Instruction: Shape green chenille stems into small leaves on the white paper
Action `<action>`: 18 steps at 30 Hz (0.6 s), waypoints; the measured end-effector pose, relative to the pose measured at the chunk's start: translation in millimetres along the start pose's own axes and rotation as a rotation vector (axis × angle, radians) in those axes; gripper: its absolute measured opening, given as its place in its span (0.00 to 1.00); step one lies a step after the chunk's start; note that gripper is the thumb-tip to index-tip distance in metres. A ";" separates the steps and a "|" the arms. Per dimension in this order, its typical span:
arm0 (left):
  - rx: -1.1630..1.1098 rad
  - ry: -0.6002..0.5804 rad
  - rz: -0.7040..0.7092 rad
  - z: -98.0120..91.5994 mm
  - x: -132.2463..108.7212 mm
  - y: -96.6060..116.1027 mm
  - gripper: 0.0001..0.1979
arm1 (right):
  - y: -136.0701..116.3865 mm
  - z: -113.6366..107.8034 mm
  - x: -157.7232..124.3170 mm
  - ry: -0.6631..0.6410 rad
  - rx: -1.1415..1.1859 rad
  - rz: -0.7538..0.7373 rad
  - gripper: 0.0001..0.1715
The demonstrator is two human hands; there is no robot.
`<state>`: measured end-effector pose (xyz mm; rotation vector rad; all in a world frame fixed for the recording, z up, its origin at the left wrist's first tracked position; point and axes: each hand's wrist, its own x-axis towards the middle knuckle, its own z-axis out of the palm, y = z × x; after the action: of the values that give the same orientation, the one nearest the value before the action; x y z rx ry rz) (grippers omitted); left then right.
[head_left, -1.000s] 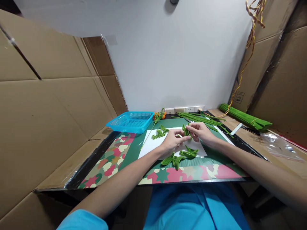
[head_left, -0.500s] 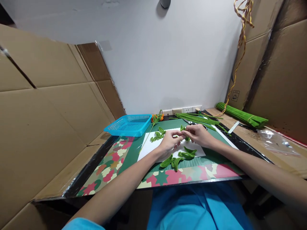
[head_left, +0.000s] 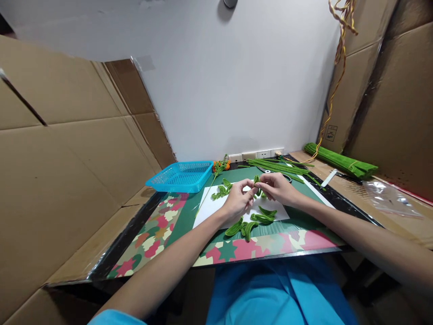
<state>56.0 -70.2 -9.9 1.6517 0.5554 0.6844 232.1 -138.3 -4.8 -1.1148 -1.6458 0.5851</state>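
Over the white paper [head_left: 210,208], my left hand [head_left: 239,198] and my right hand [head_left: 276,188] meet fingertip to fingertip. Both pinch a green fuzzy pipe cleaner piece [head_left: 256,179], whose tip pokes up between the fingers. Its lower part is partly hidden by them. Several bent green pipe cleaner leaves [head_left: 249,229] lie on the near edge of the paper and the mat. Left of my left hand rests a cluster of smaller curled green pieces [head_left: 221,191]. More green pieces show behind and under my fingers.
A blue plastic basket [head_left: 182,177] stands at the back left, beside an orange flower on a green stem [head_left: 221,165]. Straight green pipe cleaners [head_left: 280,166] and scissors [head_left: 287,178] lie behind my right hand. A thick green bundle [head_left: 341,160] and a plastic bag [head_left: 389,198] are at the right.
My fingers have shifted around the green piece, and more of it shows between them. My left hand's fingers have curled in more. The leaves on the paper stay put.
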 end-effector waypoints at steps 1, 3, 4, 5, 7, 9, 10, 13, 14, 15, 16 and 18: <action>0.000 0.004 0.001 0.3 -0.3 0.1 0.29 | -0.2 0.0 0.3 -0.004 0.023 0.005 0.26; -0.009 -0.014 -0.009 0.8 -1.4 1.5 0.29 | 0.2 -0.1 1.1 -0.015 0.072 0.016 0.25; -0.015 -0.027 -0.015 1.2 -2.0 2.7 0.28 | 0.7 -0.4 1.6 -0.023 0.098 0.022 0.25; -0.020 -0.036 -0.014 1.4 -2.6 4.0 0.28 | 1.5 -0.9 2.1 -0.033 0.124 0.028 0.25; -0.023 -0.042 0.001 1.6 -2.9 6.6 0.27 | 3.0 -2.7 3.1 -0.054 0.163 0.037 0.25; -0.017 -0.052 0.020 1.1 -1.6 8.5 0.25 | 4.1 -5.0 4.1 -0.070 0.191 0.040 0.25; -0.012 -0.063 0.028 0.7 -0.4 9.0 0.25 | 4.3 -6.2 4.5 -0.077 0.207 0.041 0.25; -0.006 -0.088 0.050 -0.1 3.8 9.1 0.24 | 4.0 -8.4 5.2 -0.097 0.276 0.051 0.27; -0.012 -0.083 0.063 -0.1 4.8 9.0 0.25 | 3.9 -8.4 5.3 -0.098 0.303 0.057 0.27; -0.018 -0.075 0.076 0.0 5.3 9.0 0.25 | 4.0 -8.2 5.4 -0.094 0.328 0.063 0.28; -0.021 -0.067 0.086 0.0 5.5 9.1 0.26 | 4.3 -7.8 5.4 -0.087 0.348 0.072 0.28; -0.023 -0.066 0.082 -0.3 4.9 9.6 0.27 | 5.7 -6.5 5.4 -0.075 0.374 0.095 0.27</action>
<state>59.2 -68.3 0.2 1.6763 0.4329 0.6904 240.0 -131.9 -4.5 -0.9055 -1.4735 0.9625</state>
